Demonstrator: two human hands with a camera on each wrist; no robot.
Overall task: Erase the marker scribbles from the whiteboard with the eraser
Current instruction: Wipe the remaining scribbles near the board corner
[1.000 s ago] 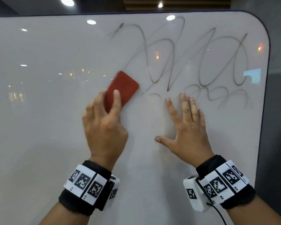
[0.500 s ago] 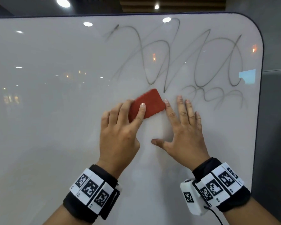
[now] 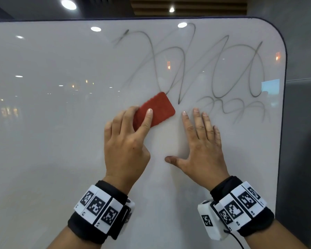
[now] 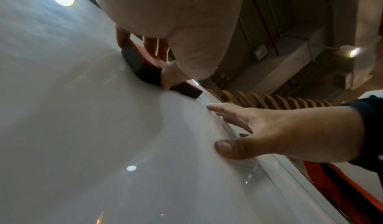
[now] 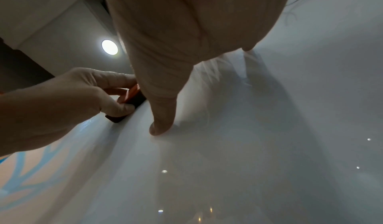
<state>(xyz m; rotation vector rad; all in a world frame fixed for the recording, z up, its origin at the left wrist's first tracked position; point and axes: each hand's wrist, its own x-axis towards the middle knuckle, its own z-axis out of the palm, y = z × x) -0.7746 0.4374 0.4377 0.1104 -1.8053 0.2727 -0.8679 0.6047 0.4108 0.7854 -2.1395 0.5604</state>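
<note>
A red eraser (image 3: 158, 108) with a dark felt underside (image 4: 143, 67) lies flat against the whiteboard (image 3: 61, 141). My left hand (image 3: 127, 139) grips it, forefinger on its back and thumb at its lower edge, as the right wrist view also shows at the eraser (image 5: 132, 100). Grey marker scribbles (image 3: 214, 72) loop across the board's upper right, just above and right of the eraser. My right hand (image 3: 203, 141) lies flat on the board, fingers straight and spread, right of the eraser and just under the lower scribbles (image 3: 241, 106).
The board's rounded right edge (image 3: 284, 87) meets a grey wall or panel (image 3: 302, 141). Ceiling lights reflect on the glossy surface. The left part of the board carries no marks.
My left hand slid the eraser right and down toward the right hand, then back up a little to the scribbles' lower edge. The right hand stayed flat on the board.
</note>
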